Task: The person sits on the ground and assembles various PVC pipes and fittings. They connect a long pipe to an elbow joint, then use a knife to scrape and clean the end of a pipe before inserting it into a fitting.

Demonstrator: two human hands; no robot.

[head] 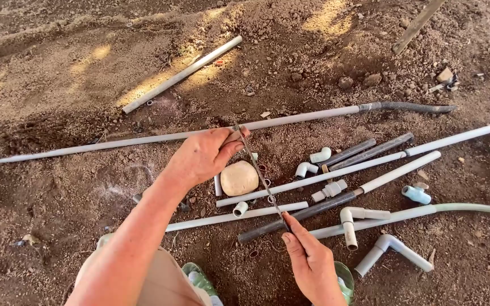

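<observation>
Ground: bare brown soil (58,187) is lying under everything, lumpy and sunlit in patches at the top.
Short pipe: a short pale pipe (182,74) is lying slantwise on the soil, upper left, well apart from both hands.
Long pipe: a long thin pale pipe (143,139) is running from the far left across the view, passing just behind the left hand and ending in a dark ribbed hose (412,106) at the right.
Left hand: the left hand (202,156) is reaching out from the lower left, fingers clenched and pinching the upper end of a thin metal blade (261,178).
Blade: the thin metal blade is stretching diagonally between the two hands, its top end inside the left hand's grip and its bottom end at the right hand's fingertips, crossing above the pipes.
Stone: a rounded tan stone (239,178) is sitting just right of and below the left hand, beside the blade.
Right hand: the right hand (313,260) is coming up from the bottom edge, thumb and forefinger gripping the blade's lower end, right over a dark grey pipe (301,214).
Fittings: pale elbow fittings (313,162) and white and dark pipes are lying scattered right of the blade.
Feet: green sandals (199,280) are showing at the bottom, between the arms.
</observation>
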